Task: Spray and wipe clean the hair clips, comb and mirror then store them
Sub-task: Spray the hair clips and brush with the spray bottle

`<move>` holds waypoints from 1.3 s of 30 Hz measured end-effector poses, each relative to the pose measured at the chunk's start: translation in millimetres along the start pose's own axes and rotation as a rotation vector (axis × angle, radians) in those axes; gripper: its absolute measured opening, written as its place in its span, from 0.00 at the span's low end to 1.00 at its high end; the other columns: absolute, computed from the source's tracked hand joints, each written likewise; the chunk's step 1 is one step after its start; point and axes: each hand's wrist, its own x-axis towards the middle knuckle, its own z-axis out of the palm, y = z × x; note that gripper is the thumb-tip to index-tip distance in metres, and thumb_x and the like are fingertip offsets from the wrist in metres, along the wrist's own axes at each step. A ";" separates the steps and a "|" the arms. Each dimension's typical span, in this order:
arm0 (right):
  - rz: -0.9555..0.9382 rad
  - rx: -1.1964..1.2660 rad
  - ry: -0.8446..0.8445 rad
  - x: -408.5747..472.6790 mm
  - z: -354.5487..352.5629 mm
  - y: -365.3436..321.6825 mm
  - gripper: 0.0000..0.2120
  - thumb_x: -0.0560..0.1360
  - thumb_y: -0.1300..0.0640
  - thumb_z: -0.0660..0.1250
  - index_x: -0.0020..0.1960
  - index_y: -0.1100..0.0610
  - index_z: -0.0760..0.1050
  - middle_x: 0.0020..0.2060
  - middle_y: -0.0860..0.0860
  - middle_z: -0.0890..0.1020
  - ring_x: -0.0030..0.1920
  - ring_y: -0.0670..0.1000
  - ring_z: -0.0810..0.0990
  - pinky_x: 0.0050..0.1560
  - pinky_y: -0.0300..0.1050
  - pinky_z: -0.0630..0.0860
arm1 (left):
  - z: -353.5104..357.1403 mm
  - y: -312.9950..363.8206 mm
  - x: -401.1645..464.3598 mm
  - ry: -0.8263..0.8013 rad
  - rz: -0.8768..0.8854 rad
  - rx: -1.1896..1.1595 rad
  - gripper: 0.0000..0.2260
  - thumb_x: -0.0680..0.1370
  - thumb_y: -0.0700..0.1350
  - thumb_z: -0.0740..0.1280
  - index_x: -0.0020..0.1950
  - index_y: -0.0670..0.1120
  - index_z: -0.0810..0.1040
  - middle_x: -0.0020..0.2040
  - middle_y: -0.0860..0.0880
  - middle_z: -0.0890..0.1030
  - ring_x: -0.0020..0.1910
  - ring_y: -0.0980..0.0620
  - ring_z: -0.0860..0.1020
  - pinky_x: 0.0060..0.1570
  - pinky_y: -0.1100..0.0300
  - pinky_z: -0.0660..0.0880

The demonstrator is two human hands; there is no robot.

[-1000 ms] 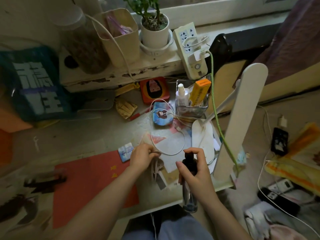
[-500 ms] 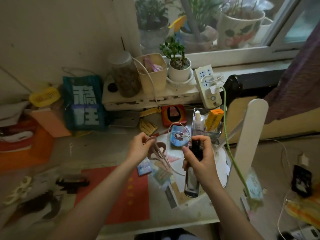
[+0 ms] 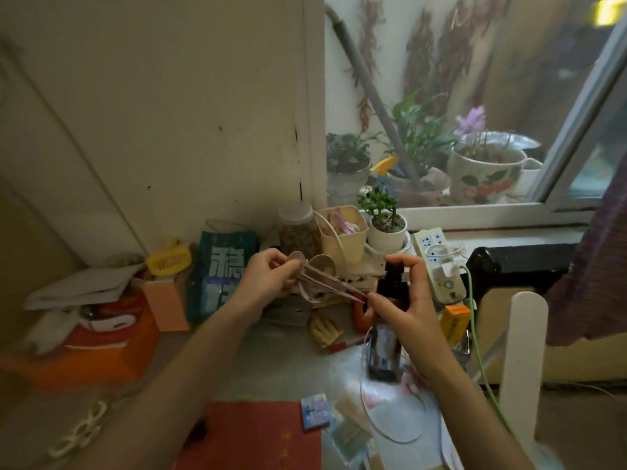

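My left hand grips a bunch of pale pink hair clips by their round ends, their long points aimed right. My right hand holds a dark spray bottle upright, index finger on its black pump top, thumb near the clip tips. Both are raised above the desk. A white clip lies at the lower left of the desk. I cannot make out a comb or mirror.
The cluttered desk carries a red sheet, a teal bag, a beige bin, a small potted plant and a power strip. A white lamp arm stands right. Window plants are behind.
Both hands rose from low over the desk to higher up, with the clips and bottle. The head camera tilted upward, so the window and wall fill the view.
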 end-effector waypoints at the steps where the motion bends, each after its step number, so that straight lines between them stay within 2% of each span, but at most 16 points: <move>1: -0.034 -0.008 -0.008 5.1 2.3 -8.6 0.21 0.74 0.67 0.67 0.59 0.48 0.65 0.46 0.62 0.75 0.37 0.57 0.82 0.39 0.49 0.82 | -6.5 9.3 -0.4 0.014 0.009 -0.022 0.05 0.77 0.46 0.65 0.45 0.45 0.74 0.47 0.44 0.81 0.45 0.51 0.81 0.43 0.59 0.79; 3: -0.112 -0.023 -0.012 15.1 7.3 -26.8 0.20 0.73 0.62 0.69 0.60 0.48 0.66 0.46 0.60 0.76 0.37 0.57 0.82 0.38 0.46 0.81 | -18.3 28.1 -1.7 0.050 0.047 -0.053 0.05 0.77 0.45 0.66 0.46 0.44 0.75 0.46 0.43 0.81 0.44 0.51 0.81 0.39 0.62 0.78; 6: -0.222 -0.030 0.011 30.3 13.9 -51.0 0.20 0.71 0.55 0.69 0.61 0.47 0.68 0.42 0.57 0.77 0.36 0.56 0.81 0.37 0.46 0.80 | -33.9 56.2 -4.0 0.083 0.110 -0.147 0.06 0.76 0.44 0.67 0.44 0.42 0.74 0.49 0.38 0.80 0.49 0.44 0.81 0.45 0.59 0.80; 9: -0.331 -0.063 0.032 44.9 19.7 -70.2 0.20 0.72 0.54 0.67 0.62 0.48 0.67 0.39 0.49 0.79 0.35 0.54 0.82 0.37 0.46 0.80 | -46.2 83.1 -5.4 0.123 0.157 -0.255 0.07 0.75 0.43 0.69 0.47 0.40 0.75 0.48 0.39 0.80 0.48 0.46 0.81 0.43 0.62 0.79; 13: -0.458 -0.162 0.078 58.1 27.3 -98.3 0.18 0.74 0.54 0.65 0.61 0.45 0.66 0.37 0.49 0.79 0.33 0.50 0.82 0.34 0.46 0.80 | -59.0 114.2 -6.9 0.205 0.276 -0.363 0.06 0.73 0.42 0.69 0.42 0.41 0.74 0.47 0.38 0.80 0.50 0.42 0.81 0.52 0.52 0.79; 16: -0.517 -0.155 0.075 64.7 32.3 -117.5 0.18 0.74 0.55 0.66 0.60 0.43 0.65 0.38 0.45 0.79 0.32 0.51 0.81 0.33 0.54 0.81 | -68.2 134.1 -6.3 0.257 0.357 -0.415 0.07 0.73 0.42 0.70 0.38 0.43 0.74 0.48 0.36 0.81 0.50 0.40 0.80 0.54 0.49 0.78; 20: -0.532 -0.103 0.056 72.0 35.8 -135.1 0.18 0.71 0.52 0.67 0.58 0.40 0.65 0.35 0.49 0.79 0.29 0.54 0.80 0.33 0.56 0.80 | -78.1 154.4 -3.1 0.307 0.438 -0.458 0.06 0.72 0.42 0.71 0.38 0.42 0.77 0.43 0.38 0.81 0.46 0.41 0.81 0.51 0.51 0.79; 23: -0.525 -0.013 0.017 72.9 38.3 -145.1 0.18 0.70 0.55 0.67 0.57 0.41 0.67 0.34 0.52 0.78 0.28 0.58 0.78 0.32 0.55 0.80 | -82.6 166.4 -2.5 0.306 0.461 -0.496 0.06 0.71 0.41 0.72 0.36 0.43 0.78 0.41 0.40 0.82 0.46 0.42 0.81 0.50 0.54 0.79; 26: -0.561 -0.031 0.028 73.8 39.9 -151.3 0.21 0.68 0.56 0.70 0.55 0.41 0.67 0.35 0.55 0.76 0.28 0.60 0.77 0.31 0.53 0.79 | -84.8 174.5 -3.3 0.291 0.464 -0.539 0.08 0.71 0.41 0.73 0.33 0.45 0.79 0.40 0.40 0.82 0.47 0.43 0.82 0.49 0.55 0.79; 28: -0.580 -0.110 0.077 75.7 40.9 -151.9 0.23 0.69 0.59 0.73 0.54 0.39 0.67 0.34 0.55 0.76 0.28 0.57 0.77 0.31 0.52 0.80 | -86.1 177.1 -4.9 0.285 0.472 -0.552 0.10 0.71 0.41 0.73 0.30 0.47 0.79 0.41 0.40 0.83 0.47 0.43 0.82 0.49 0.56 0.78; 31: -0.594 -0.222 0.159 79.6 41.6 -151.3 0.24 0.72 0.62 0.70 0.54 0.39 0.65 0.33 0.52 0.76 0.26 0.52 0.78 0.29 0.50 0.80 | -86.8 179.9 -7.1 0.289 0.475 -0.554 0.08 0.71 0.41 0.72 0.32 0.45 0.78 0.42 0.40 0.82 0.47 0.43 0.82 0.49 0.56 0.79; 36: -0.578 -0.242 0.186 82.0 40.4 -151.4 0.21 0.73 0.63 0.68 0.52 0.41 0.64 0.32 0.52 0.75 0.26 0.53 0.77 0.28 0.52 0.78 | -85.6 182.1 -7.7 0.296 0.465 -0.567 0.07 0.71 0.41 0.73 0.33 0.44 0.78 0.40 0.40 0.82 0.46 0.44 0.82 0.47 0.58 0.78; 39: -0.571 -0.220 0.182 81.1 39.0 -152.0 0.18 0.74 0.64 0.68 0.52 0.46 0.64 0.33 0.52 0.75 0.26 0.52 0.77 0.27 0.43 0.77 | -84.8 181.6 -8.7 0.275 0.472 -0.566 0.07 0.71 0.42 0.73 0.33 0.44 0.79 0.42 0.40 0.83 0.47 0.44 0.82 0.48 0.58 0.78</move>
